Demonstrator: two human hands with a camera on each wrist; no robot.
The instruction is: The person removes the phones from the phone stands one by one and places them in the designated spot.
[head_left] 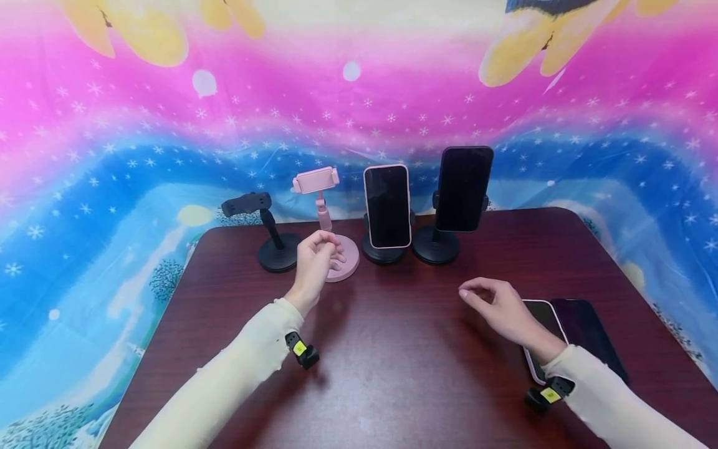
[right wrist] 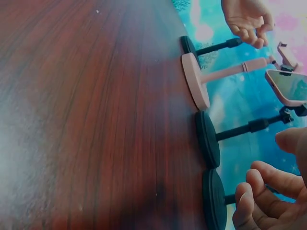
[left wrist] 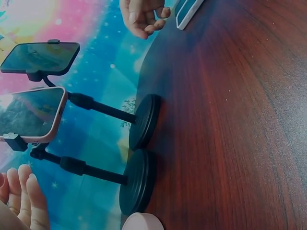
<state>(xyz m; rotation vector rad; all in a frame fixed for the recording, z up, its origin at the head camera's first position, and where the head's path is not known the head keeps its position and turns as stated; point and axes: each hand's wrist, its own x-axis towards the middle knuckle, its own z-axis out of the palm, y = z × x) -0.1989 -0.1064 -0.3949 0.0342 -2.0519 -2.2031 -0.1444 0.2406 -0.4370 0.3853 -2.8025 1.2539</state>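
A pink-and-blue cloth [head_left: 348,100] patterned with white snowflakes hangs behind a dark wood surface [head_left: 381,380]. A person's left hand [head_left: 318,265], fingers loosely curled around nothing, hovers in front of the pink stand [head_left: 351,260], whose clamp [head_left: 316,179] is bare. The right hand [head_left: 496,307], likewise grasping nothing, hangs near a white-edged phone [head_left: 544,315] and a dark phone [head_left: 586,333] — both flat on the surface. At the far edge, a bare black stand [head_left: 277,254] is 1st from left; a pink-edged phone [head_left: 388,209] sits in the 3rd stand [head_left: 382,255], a black phone [head_left: 465,190] in the 4th stand [head_left: 435,247].

Good handling here would likely mean 1 hand steadying the round base while the other spreads the clamp, with a phone seated squarely so the slim stem does not tip.

From the head, the left hand overlaps the pink stand's base; the right wrist view shows it raised clear. The left wrist view details a clip [left wrist: 15,142] on the pink-edged phone's edge — barely visible from the head — while only the head view takes in both flat phones.
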